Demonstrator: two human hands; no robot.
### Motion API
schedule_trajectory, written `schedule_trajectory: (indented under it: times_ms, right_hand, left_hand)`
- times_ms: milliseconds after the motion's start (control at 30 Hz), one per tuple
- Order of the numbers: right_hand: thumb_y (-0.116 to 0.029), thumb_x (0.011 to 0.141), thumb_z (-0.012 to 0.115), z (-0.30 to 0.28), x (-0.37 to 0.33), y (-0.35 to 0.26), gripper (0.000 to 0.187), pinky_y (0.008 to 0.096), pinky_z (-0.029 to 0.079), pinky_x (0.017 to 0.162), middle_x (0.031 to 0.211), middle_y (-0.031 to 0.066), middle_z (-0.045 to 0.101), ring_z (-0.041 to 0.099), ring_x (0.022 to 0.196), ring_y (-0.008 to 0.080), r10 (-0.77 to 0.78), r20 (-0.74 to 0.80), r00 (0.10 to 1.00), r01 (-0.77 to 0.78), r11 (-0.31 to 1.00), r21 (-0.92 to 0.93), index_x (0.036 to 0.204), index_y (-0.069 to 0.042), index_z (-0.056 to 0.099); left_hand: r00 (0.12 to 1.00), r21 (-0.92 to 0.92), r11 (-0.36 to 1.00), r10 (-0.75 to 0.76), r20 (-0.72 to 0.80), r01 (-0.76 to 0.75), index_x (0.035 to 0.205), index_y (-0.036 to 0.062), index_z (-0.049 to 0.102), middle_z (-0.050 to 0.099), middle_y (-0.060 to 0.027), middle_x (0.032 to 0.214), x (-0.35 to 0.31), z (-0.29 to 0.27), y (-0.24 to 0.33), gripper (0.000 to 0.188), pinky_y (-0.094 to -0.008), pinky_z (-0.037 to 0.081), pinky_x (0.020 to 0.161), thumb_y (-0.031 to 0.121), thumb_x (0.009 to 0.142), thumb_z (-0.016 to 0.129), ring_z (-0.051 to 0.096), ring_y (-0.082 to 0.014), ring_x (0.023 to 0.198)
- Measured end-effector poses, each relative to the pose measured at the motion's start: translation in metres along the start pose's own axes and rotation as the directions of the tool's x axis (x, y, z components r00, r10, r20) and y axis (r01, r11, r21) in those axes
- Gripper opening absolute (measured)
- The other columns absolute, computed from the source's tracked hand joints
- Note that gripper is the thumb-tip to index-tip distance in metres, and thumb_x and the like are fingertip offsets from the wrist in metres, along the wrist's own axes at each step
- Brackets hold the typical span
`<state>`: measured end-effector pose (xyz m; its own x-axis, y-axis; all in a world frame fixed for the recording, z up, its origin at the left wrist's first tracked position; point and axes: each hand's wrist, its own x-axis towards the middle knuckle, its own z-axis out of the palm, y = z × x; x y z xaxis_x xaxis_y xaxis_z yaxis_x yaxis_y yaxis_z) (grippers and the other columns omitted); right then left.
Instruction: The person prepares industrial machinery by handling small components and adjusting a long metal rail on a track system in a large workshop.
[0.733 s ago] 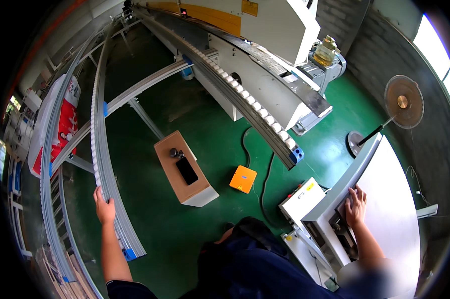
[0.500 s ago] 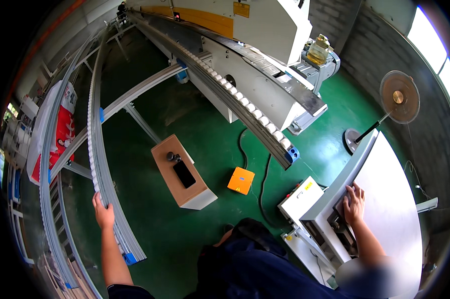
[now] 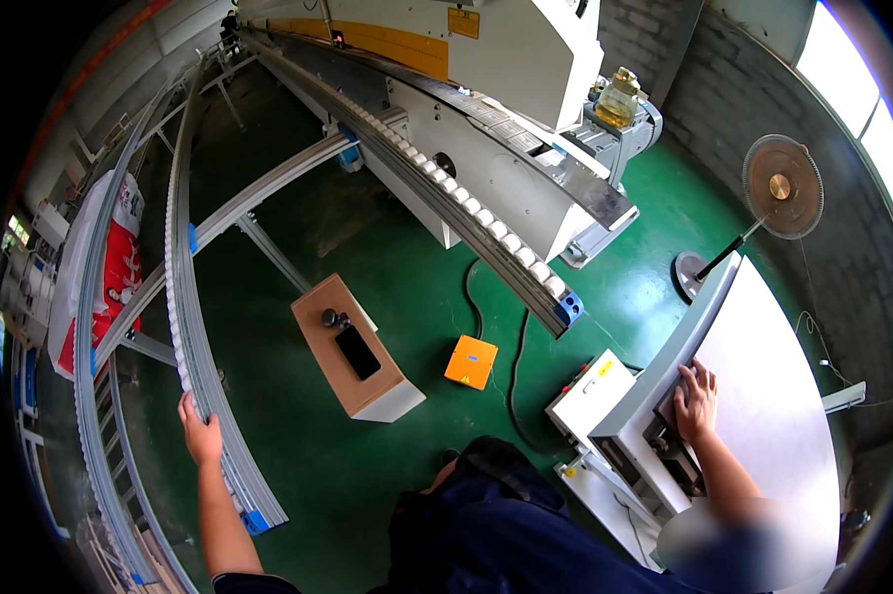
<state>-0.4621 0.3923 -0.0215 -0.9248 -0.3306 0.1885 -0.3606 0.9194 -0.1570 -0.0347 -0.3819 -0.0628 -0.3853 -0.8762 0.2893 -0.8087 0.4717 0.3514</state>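
My left hand (image 3: 201,436) rests on the near part of a grey metal roller rail (image 3: 217,406), its fingers stretched along the edge with the white rollers. My right hand (image 3: 697,399) lies on the left edge of a broad white panel (image 3: 763,396), fingers apart and slightly bent. Beside that hand, a dark recess (image 3: 676,450) opens in the panel's side; its contents are hard to make out. I see nothing held in either hand.
Between the rails stands a cardboard box (image 3: 318,309) bearing a black phone (image 3: 358,353) and small dark round items. An orange box (image 3: 471,362) and cables lie on the green floor. A second roller rail (image 3: 466,205) runs along the white machine (image 3: 525,69). A fan (image 3: 783,186) stands right.
The whole view has shifted slightly. Both hands stay at nearly the same places on the rail and the panel.
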Motion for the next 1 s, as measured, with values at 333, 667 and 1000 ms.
schedule_trajectory:
  times_ms: [333, 667, 1000]
  right_hand:
    - [-0.017, 0.083, 0.058, -0.0004, 0.0000, 0.0006, 0.043, 0.0488, 0.033, 0.113, 0.141, 0.0193, 0.047, 0.042, 0.129, 0.0401, -0.003, -0.013, 1.000, 0.003, 1.000, 0.006, 0.125, -0.008, 0.061]
    - [-0.016, 0.082, 0.058, 0.0009, 0.0001, 0.0014, 0.043, 0.0485, 0.033, 0.112, 0.141, 0.0199, 0.047, 0.042, 0.128, 0.0403, -0.009, -0.016, 1.000, 0.009, 1.000, 0.017, 0.124, -0.008, 0.061]
    - [-0.016, 0.082, 0.058, 0.0008, 0.0002, 0.0019, 0.042, 0.0485, 0.034, 0.112, 0.141, 0.0199, 0.047, 0.043, 0.127, 0.0410, -0.009, -0.016, 1.000, 0.009, 1.000, 0.012, 0.124, -0.006, 0.062]
  left_hand:
    - [1.000, 0.009, 1.000, 0.009, -0.004, -0.009, 0.142, 0.0142, 0.042, 0.041, -0.0042, 0.151, -0.0020, -0.0007, 0.0047, 0.064, -0.0458, 0.046, 0.102, 0.005, 0.082, 0.061, 0.051, -0.0376, 0.129]
    - [1.000, 0.013, 1.000, 0.008, -0.003, -0.008, 0.142, 0.0146, 0.042, 0.042, -0.0040, 0.150, -0.0022, -0.0025, 0.0072, 0.064, -0.0457, 0.046, 0.102, 0.004, 0.082, 0.062, 0.052, -0.0378, 0.128]
    - [1.000, 0.010, 1.000, 0.007, -0.001, -0.007, 0.142, 0.0132, 0.042, 0.042, -0.0049, 0.150, -0.0010, -0.0003, 0.0043, 0.064, -0.0460, 0.046, 0.102, 0.004, 0.081, 0.060, 0.051, -0.0375, 0.129]
